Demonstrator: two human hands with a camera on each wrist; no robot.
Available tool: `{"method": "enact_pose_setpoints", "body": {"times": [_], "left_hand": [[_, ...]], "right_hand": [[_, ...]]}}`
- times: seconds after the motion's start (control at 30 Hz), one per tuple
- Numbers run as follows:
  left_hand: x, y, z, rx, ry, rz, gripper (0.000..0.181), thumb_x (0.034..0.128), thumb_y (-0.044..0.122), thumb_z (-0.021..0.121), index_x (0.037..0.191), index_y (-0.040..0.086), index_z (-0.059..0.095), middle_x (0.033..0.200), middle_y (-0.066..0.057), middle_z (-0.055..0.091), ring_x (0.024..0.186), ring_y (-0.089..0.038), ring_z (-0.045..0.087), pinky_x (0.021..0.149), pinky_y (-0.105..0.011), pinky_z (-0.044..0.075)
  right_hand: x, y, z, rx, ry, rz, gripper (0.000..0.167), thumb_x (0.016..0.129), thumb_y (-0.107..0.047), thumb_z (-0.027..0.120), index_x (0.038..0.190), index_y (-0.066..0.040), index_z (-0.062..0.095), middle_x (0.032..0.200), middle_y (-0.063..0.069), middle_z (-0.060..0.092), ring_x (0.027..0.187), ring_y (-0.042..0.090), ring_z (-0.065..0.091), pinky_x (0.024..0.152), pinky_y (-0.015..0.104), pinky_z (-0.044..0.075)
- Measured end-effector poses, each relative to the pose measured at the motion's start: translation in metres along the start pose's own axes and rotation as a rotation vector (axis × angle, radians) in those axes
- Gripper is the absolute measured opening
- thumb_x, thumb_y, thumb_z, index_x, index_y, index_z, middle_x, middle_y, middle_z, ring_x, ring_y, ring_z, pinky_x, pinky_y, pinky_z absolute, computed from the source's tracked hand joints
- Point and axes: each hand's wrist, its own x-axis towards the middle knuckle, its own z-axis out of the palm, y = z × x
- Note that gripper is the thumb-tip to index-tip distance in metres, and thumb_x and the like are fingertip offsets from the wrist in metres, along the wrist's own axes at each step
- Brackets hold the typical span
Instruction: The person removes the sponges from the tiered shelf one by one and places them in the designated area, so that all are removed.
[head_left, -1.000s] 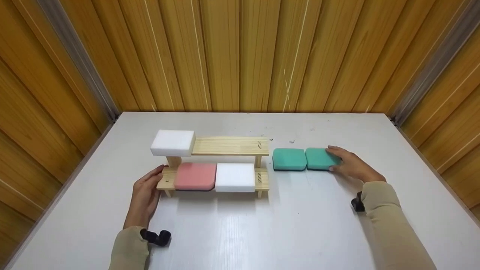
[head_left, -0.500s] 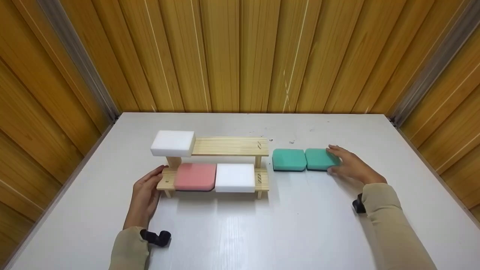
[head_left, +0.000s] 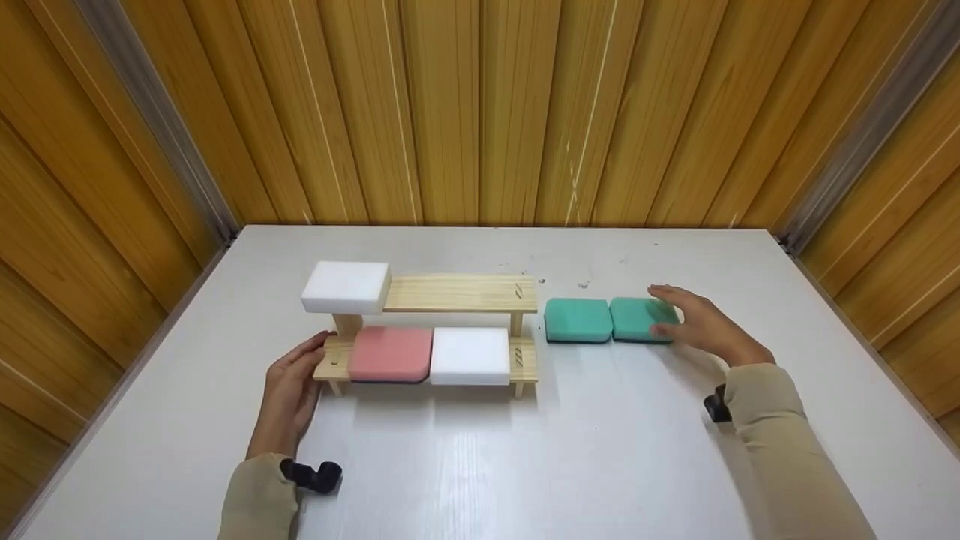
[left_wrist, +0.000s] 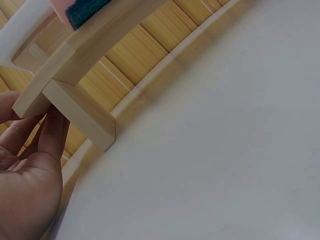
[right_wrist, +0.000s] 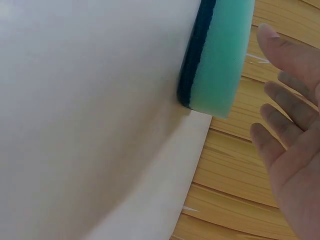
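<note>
A two-tier wooden rack [head_left: 461, 294] stands left of the table's middle. My left hand [head_left: 289, 386] grips the left end of its lower plank; in the left wrist view the thumb lies by the plank's end and the fingers reach under it. A pink sponge [head_left: 391, 352] and a white sponge [head_left: 470, 355] sit on the lower tier, another white sponge [head_left: 346, 286] on the upper tier's left end. Two green sponges lie side by side on the table: the left one [head_left: 578, 320] and the right one [head_left: 641, 316]. My right hand [head_left: 701, 324] hovers over the right one, fingers spread, apart from it.
The white table [head_left: 585, 450] ends at a yellow wood-patterned wall [head_left: 517, 112] behind, with similar walls on both sides. Small dark marks [head_left: 583, 285] show on the tabletop behind the green sponges.
My right hand has let go of the right green sponge and risen slightly, its fingers now off it. My left hand, the rack and the sponges on it stay where they were.
</note>
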Motion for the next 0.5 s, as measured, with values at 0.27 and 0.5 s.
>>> {"method": "enact_pose_setpoints", "body": {"times": [0.27, 0.5], "left_hand": [[0.001, 0.0, 0.0, -0.025, -0.002, 0.0, 0.051, 0.0943, -0.004, 0.05, 0.143, -0.007, 0.035, 0.153, -0.017, 0.033, 0.141, -0.019, 0.036, 0.106, -0.018, 0.044], [0.001, 0.0, -0.001, -0.031, 0.004, -0.004, 0.049, 0.0948, -0.004, 0.048, 0.142, -0.005, 0.037, 0.153, -0.015, 0.035, 0.141, -0.02, 0.037, 0.105, -0.018, 0.045]], "right_hand": [[0.001, -0.019, -0.003, -0.004, 0.02, -0.018, 0.065, 0.093, -0.026, 0.064, 0.147, -0.001, 0.036, 0.153, 0.024, 0.031, 0.142, 0.046, 0.022, 0.116, 0.064, 0.022], [0.005, -0.035, -0.003, -0.041, 0.039, -0.053, 0.062, 0.093, -0.024, 0.063, 0.145, -0.001, 0.038, 0.15, 0.023, 0.037, 0.14, 0.044, 0.028, 0.115, 0.061, 0.027]]}}
